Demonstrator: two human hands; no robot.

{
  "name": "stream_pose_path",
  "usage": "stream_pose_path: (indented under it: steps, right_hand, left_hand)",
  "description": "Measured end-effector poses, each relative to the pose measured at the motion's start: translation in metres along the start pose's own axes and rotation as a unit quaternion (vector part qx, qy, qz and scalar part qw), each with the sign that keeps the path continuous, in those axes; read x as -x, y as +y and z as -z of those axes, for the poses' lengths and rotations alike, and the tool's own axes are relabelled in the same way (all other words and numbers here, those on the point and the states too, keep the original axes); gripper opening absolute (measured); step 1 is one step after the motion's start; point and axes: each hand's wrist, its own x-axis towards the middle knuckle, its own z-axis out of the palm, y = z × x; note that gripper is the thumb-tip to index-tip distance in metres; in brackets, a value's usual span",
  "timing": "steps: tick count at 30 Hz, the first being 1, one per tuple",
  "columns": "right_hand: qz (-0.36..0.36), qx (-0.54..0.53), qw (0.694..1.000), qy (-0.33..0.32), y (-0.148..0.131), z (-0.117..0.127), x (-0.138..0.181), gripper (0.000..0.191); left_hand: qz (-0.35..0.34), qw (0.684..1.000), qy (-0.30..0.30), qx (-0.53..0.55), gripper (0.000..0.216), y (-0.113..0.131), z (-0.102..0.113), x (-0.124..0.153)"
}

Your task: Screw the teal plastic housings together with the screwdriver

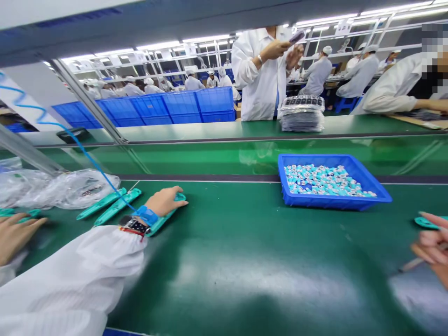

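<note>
My left hand [161, 201], with a blue wrist strap and a watch above it, reaches in from the left. Its fingers are closed over the end of a long teal plastic part [163, 225] lying on the green work surface. Two similar long teal parts [118, 208] lie beside it to the left. At the right edge, my right hand [434, 245] is partly cut off and blurred. Its bent fingers hold a thin pen-like tool [411, 265], tip pointing down and left. Another teal part [426, 222] shows just beyond those fingers; contact is unclear.
A blue tray [336, 201] of small teal-and-white pieces stands right of centre. Clear plastic bags [84, 186] lie left, near a co-worker's hand [17, 233]. A coiled blue cord [89, 156] runs to my wrist. Beyond the ledge, a person [261, 79] stands near stacked trays [301, 119].
</note>
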Motion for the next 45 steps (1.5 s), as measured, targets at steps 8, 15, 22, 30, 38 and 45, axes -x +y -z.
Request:
stream_pose_path:
  steps: [8,15,22,30,38,45]
  right_hand:
    - [-0.065,-0.022,0.996,-0.057,0.017,-0.145,0.018,0.017]
    - [-0.003,-0.099,0.993,-0.069,0.025,-0.167,0.022,0.042]
    - [0.026,-0.051,0.997,-0.057,0.029,-0.174,0.028,0.047]
    - [0.04,-0.031,0.998,-0.035,0.028,-0.178,0.029,0.048]
    - [0.041,-0.018,0.998,-0.036,0.029,-0.182,0.029,0.048]
    - [0.082,0.043,0.992,-0.089,0.035,-0.188,0.036,0.042]
  left_hand:
    - [-0.235,0.959,-0.055,0.148,0.031,0.205,-0.006,0.017]
    - [-0.31,0.929,-0.046,0.198,0.027,0.272,-0.009,0.033]
    - [-0.345,0.924,-0.033,0.161,0.029,0.275,-0.004,0.039]
    - [-0.347,0.923,-0.028,0.164,0.031,0.276,-0.005,0.04]
    - [-0.344,0.923,-0.033,0.168,0.03,0.275,-0.005,0.039]
    - [-0.358,0.915,-0.063,0.178,0.028,0.273,-0.002,0.038]
